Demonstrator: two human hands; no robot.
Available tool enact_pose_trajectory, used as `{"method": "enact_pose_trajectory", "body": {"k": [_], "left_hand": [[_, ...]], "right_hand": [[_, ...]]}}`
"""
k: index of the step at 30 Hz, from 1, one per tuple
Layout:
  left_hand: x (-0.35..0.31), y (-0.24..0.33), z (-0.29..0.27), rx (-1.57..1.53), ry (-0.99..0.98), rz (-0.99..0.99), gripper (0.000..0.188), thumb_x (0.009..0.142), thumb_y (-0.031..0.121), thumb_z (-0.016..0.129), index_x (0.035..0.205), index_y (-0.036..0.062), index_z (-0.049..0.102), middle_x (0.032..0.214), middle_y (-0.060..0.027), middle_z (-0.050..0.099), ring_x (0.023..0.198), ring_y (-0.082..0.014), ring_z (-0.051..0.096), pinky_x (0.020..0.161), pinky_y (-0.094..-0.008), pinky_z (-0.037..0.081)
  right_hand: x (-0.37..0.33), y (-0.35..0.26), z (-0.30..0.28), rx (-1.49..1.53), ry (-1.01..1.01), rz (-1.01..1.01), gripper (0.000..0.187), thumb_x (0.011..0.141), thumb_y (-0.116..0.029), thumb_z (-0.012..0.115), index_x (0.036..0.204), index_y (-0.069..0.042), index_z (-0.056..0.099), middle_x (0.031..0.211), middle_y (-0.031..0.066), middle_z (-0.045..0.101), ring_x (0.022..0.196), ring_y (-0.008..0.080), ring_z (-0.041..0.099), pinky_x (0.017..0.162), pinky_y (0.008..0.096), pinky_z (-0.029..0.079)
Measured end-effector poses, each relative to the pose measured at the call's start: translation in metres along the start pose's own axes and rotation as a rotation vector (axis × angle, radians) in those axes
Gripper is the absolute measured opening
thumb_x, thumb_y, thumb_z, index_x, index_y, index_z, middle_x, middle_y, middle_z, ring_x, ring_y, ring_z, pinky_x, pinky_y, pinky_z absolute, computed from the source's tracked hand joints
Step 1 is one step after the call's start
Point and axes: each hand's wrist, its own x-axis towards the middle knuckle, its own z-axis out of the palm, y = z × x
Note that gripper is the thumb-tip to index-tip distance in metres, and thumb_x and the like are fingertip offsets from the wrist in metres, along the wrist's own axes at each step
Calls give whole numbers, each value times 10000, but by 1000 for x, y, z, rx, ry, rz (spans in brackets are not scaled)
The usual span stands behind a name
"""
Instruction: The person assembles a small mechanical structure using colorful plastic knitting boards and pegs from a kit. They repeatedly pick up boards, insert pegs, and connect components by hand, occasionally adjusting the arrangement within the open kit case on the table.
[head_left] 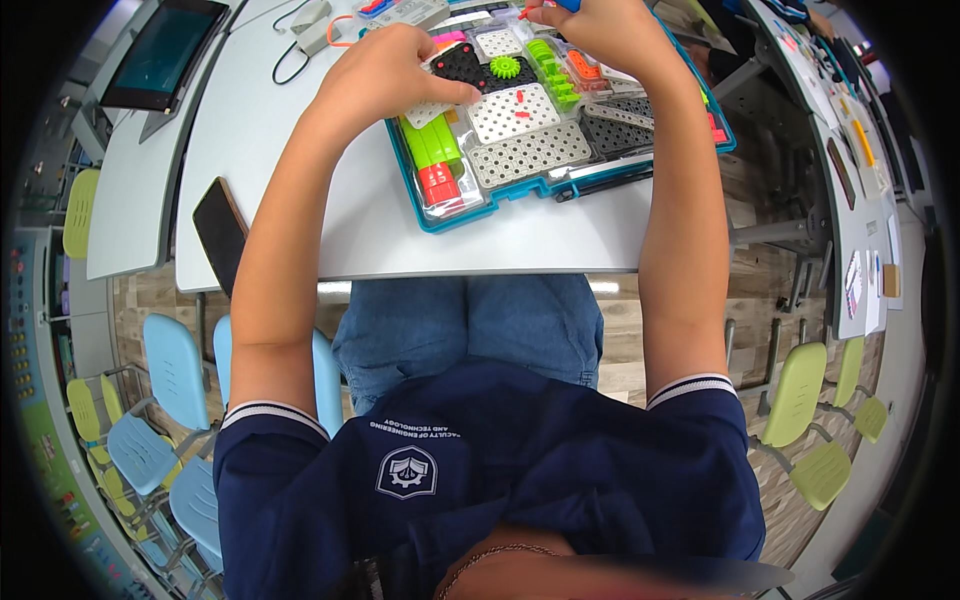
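Observation:
My left hand (385,75) reaches over the left side of a parts tray with a teal rim (480,218). Its thumb and fingers close round a black perforated plate (458,66) dotted with red pegs. At the far side of the tray my right hand (610,35) pinches a small red piece (522,13), partly cut off by the top edge. Between the hands lie a bright green gear (505,67) and a white perforated plate (512,112) with two red pegs on it. A second white perforated plate (532,154) sits nearer to me.
Green blocks (432,145) and a red cylinder (438,185) fill the tray's left corner. A phone (219,232) lies at the table's left edge. Farther left is a dark-screened device (163,50). A cabled white box (316,38) stands behind my left hand. Chairs (175,370) flank me.

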Motion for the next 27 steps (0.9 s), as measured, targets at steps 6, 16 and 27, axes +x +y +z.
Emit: {"method": "enact_pose_trajectory", "body": {"k": [6, 16, 27], "left_hand": [[18, -13, 7, -437, 85, 7, 478, 888, 506, 774, 990, 40, 755, 825, -40, 730, 759, -69, 673, 689, -252, 534], [18, 14, 53, -1046, 478, 60, 273, 1008, 305, 706, 1086, 42, 701, 803, 60, 641, 638, 19, 484, 544, -179, 365], [2, 21, 34, -918, 646, 47, 163, 1018, 142, 645, 1064, -14, 633, 765, -15, 611, 666, -102, 576, 585, -275, 466]], "right_hand": [[1, -10, -5, 170, 12, 132, 365, 832, -133, 813, 1143, -20, 657, 963, 164, 700, 908, 319, 675, 823, 397, 530], [6, -28, 3, 592, 107, 242, 298, 851, -16, 785, 1111, -5, 640, 868, 32, 669, 792, 93, 624, 712, 269, 526], [5, -52, 12, 652, 187, 195, 296, 849, -3, 786, 1084, 2, 606, 890, 25, 667, 817, 96, 646, 755, 256, 540]]}}
